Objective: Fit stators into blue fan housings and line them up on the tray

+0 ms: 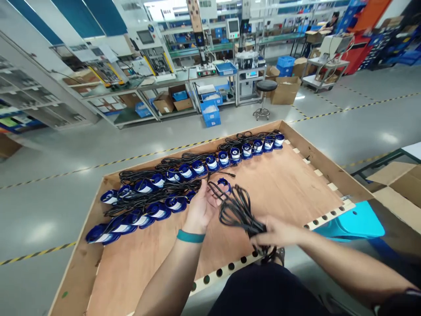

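Observation:
My left hand point(205, 204), with a teal band at the wrist, is palm up with its fingers curled against a round blue housing point(224, 182). The fingers cover part of that housing. A bundle of looped black cable point(238, 208) hangs in my right hand point(271, 232), which is closed around its lower end and a little blurred. Beyond both hands, blue cup-shaped housings point(235, 154) with white labels stand in a row along the far side of a wooden tray point(283, 188). Several more housings point(159, 211) form a nearer row on the left, with coiled black cables point(194, 158) lying behind them.
The tray has raised side walls and a near edge strip with round holes point(231, 266). To the right are a turquoise plastic stool point(355, 224) and an open cardboard box point(401, 186). Workbenches with machines point(158, 57) and a black round stool point(266, 85) stand across the floor.

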A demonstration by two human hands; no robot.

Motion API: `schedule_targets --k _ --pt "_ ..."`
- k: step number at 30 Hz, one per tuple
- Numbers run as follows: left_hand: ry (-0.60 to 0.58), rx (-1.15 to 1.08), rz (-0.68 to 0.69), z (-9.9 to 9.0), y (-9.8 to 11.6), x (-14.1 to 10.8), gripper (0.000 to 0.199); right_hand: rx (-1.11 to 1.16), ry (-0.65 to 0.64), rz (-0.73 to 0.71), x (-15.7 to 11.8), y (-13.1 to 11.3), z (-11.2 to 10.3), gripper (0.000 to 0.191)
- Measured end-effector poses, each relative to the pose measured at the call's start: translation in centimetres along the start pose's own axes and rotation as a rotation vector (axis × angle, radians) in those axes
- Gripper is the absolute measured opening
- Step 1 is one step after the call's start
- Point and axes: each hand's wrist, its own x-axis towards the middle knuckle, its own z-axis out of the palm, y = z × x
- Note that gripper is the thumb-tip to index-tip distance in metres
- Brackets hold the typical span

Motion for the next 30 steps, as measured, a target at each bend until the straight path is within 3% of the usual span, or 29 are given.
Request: schedule_targets --k 1,3,6,9,11,15,18,22,26,28,30 --pt "-0.005 0.105 0.069 -1.2 0.0 0.2 0.056 -0.062 0.053 -0.016 1.1 -1.6 -1.7 0.03" --pt "0.031 0.428 0.337 -4.2 -0.7 0.1 0.072 -0.276 0.188 -0.034 4.0 -4.7 -5.4 0.022" --pt "0.056 1.154 0.852 -9.2 -3.2 0.4 0.058 -0.828 0.357 -0.003 9.5 -8.5 -9.8 0.021" --pt "0.017 1.759 1.015 -12.8 -5.2 2.8 0.063 -1.209 0.397 0.04 15.1 -10.2 -11.5 0.025" --pt "0.04 1.956 1.025 -13.8 -5.7 5.2 0.075 -1.288 0.356 0.051 18.4 -10.2 -11.2 0.027" --pt "0.062 2.035 1.041 -13.6 -5.1 9.5 0.086 -1.383 0.207 0.08 24.0 -9.0 -9.1 0.031" --pt "0.027 2.026 1.016 -13.1 -4.5 11.5 0.08 -1.381 0.125 0.13 27.3 -7.8 -7.9 0.028" --pt "-0.015 2.057 1.006 -13.3 -4.2 13.2 0.067 -1.33 0.195 0.153 29.9 -6.4 -7.9 0.025" --pt "-0.057 2.06 1.055 -13.2 -4.1 14.1 0.063 -1.216 0.369 0.051 29.4 -5.1 -8.4 0.038" --pt "-0.052 2.074 1.051 -12.5 -3.9 14.4 0.059 -1.142 0.487 -0.041 27.4 -3.8 -8.1 0.04" --pt "-0.046 2.087 1.024 -11.9 -3.4 14.6 0.055 -1.071 0.6 -0.107 23.6 -1.4 -7.5 0.038"
